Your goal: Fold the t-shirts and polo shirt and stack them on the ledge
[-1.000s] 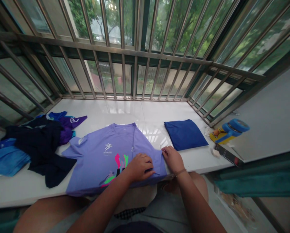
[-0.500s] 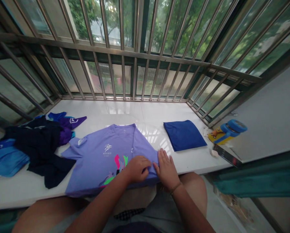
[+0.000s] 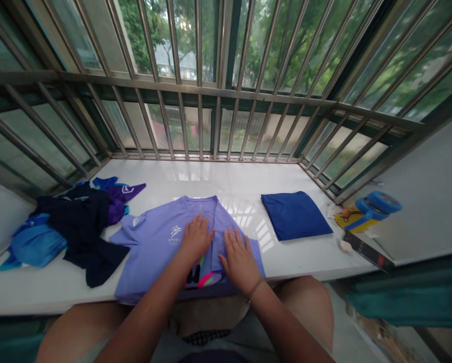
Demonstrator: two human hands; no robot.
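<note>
Both hands have slid up from the hem onto the middle of the shirt, and the whole view has shifted slightly. At the far left of the glossy white tiled window ledge (image 3: 188, 174) lies a loose heap: a crumpled light blue cloth (image 3: 37, 244), a dark navy garment (image 3: 82, 217) in soft, rumpled folds, and a purple cloth (image 3: 116, 212) with a small white mark poking out behind it. Just right of the heap, touching it, a lilac short-sleeved T-shirt (image 3: 153, 242) lies flat, its thin, smooth knit showing a small white emblem on the chest and a pink and green print low down. The left hand (image 3: 195, 239) and right hand (image 3: 241, 262) rest on its centre, close together but apart. Their fingers (image 3: 199, 224) are open and spread, pressing flat on the fabric without gripping it, pointing towards the collar. Further right sits a neatly folded royal blue square of cloth (image 3: 296, 216), well clear of the shirt. Beyond it, against the wall, are a chunky blue and yellow plastic object (image 3: 369, 212), small white scraps (image 3: 344, 246) and a thin black box (image 3: 367, 250). Steel window bars (image 3: 200, 121) rise behind everything.
</note>
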